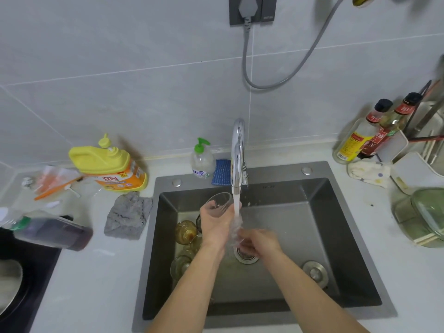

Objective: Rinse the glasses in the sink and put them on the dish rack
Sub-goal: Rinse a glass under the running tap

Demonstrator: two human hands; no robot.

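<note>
You're mid-rinse: your left hand (216, 223) grips a clear glass (219, 202) just left of the tap (237, 150), your right hand (260, 241) sits below the tap, its hold unclear — next, bring the glass under the water.

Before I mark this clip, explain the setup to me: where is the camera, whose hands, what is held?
No machine here: a person wears one camera on the head, looking down at their hands. The left hand grips a clear glass beside the water running from the tap into the sink. The right hand is in that water; blur hides whether it holds anything. Amber glasses lie in the sink. On the counter are a yellow detergent bottle and a grey cloth.
</note>
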